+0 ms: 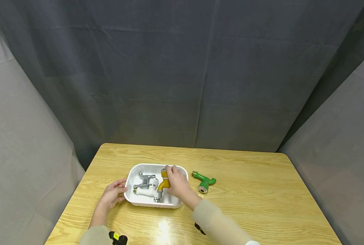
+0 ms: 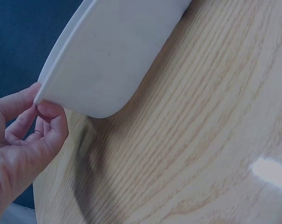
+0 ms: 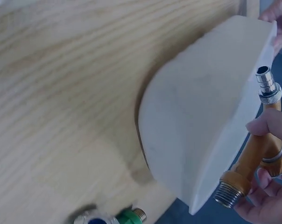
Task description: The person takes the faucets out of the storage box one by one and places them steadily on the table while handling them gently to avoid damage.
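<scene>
A white tray (image 1: 177,203) stands on the wooden table. My left hand (image 1: 113,194) pinches its left rim between thumb and fingers, as the left wrist view shows. Over the tray's right half, my right hand (image 1: 178,183) grips a yellow faucet (image 1: 164,184) with a silver nozzle and a threaded brass inlet (image 3: 228,194). In the tray's left part lie a grey metal faucet (image 1: 145,181) and a white faucet (image 1: 148,191), close together. A green faucet (image 1: 207,180) rests on the table just right of the tray.
The light wooden table (image 1: 261,190) reaches well to the right of the tray. A dark grey curtain (image 1: 169,85) hangs behind it, with paler cloth on both sides.
</scene>
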### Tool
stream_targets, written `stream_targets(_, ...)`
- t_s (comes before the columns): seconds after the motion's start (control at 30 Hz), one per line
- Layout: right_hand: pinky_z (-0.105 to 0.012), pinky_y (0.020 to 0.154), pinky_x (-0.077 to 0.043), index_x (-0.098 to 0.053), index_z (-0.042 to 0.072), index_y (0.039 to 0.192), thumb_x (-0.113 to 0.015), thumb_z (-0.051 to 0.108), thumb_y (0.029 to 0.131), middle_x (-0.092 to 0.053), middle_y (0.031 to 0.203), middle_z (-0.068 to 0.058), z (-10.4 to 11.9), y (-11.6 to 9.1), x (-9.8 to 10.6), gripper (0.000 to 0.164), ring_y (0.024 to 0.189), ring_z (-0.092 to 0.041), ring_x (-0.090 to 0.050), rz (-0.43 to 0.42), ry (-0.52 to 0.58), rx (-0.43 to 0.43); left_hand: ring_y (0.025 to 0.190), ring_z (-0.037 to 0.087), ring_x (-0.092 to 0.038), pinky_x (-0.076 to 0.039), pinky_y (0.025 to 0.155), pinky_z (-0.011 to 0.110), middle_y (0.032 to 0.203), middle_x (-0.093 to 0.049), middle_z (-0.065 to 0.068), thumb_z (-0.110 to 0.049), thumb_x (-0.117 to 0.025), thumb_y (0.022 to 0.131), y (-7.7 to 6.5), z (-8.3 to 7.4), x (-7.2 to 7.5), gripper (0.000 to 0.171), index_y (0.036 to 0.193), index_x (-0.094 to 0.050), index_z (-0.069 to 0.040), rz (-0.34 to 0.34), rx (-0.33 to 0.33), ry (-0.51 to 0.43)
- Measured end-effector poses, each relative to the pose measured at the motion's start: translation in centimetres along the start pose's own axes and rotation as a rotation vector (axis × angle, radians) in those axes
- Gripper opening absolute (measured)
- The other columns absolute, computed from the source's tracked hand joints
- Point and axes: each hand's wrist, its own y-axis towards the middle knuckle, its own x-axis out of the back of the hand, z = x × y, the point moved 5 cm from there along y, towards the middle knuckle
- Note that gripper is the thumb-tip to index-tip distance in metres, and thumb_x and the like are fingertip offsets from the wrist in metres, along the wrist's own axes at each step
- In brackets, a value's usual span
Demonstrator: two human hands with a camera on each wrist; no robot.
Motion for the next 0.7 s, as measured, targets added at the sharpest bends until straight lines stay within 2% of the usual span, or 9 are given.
stream_targets(0.1,-0.041,0.077,-0.047,-0.037,0.008,0.13,-0.08,0.013,0.057,-0.048,0.108,-0.013,-0.3,-0.1,0.9,0.085,0.092,-0.029,-0.053,-0.026,-0.009,0.008,0.082,0.018,-0.055,-0.049,0.066,0.029,0.099,-0.052,0.006,0.001,-0.059,0.084,0.0,0.0,0.0,0.053,0.133,-0.04,0.002,-0.001,0.002,-0.001)
stream_targets(0.27,-0.038,0.069,-0.047,-0.035,0.008,0.132,-0.081,0.013,0.061,-0.047,0.11,-0.013,-1.3,-0.3,2.0,0.085,0.089,-0.026,-0.052,-0.008,0.007,-0.023,0.082,0.019,-0.056,-0.049,0.065,0.029,0.1,-0.052,0.007,0.002,-0.059,0.084,0.0,0.0,0.0,0.053,0.133,-0.039,0.003,0.005,-0.003,0.0)
stream_targets(0.6,-0.041,0.073,-0.047,-0.035,0.007,0.133,-0.081,0.01,0.062,-0.047,0.11,-0.014,-4.6,-1.6,4.0,0.084,0.094,-0.028,-0.051,-0.059,0.049,-0.079,0.082,0.018,-0.055,-0.049,0.065,0.029,0.099,-0.052,0.006,0.0,-0.059,0.084,0.0,0.0,0.0,0.053,0.134,-0.039,0.003,0.008,-0.006,0.001)
stream_targets(0.7,-0.042,0.075,-0.047,-0.035,0.007,0.133,-0.081,0.013,0.063,-0.048,0.109,-0.013,-5.9,-2.1,4.3,0.084,0.093,-0.028,-0.052,-0.08,0.069,-0.101,0.081,0.018,-0.056,-0.049,0.065,0.029,0.099,-0.052,0.006,0.001,-0.059,0.084,0.0,0.0,0.1,0.053,0.134,-0.039,0.003,0.0,-0.001,-0.003)
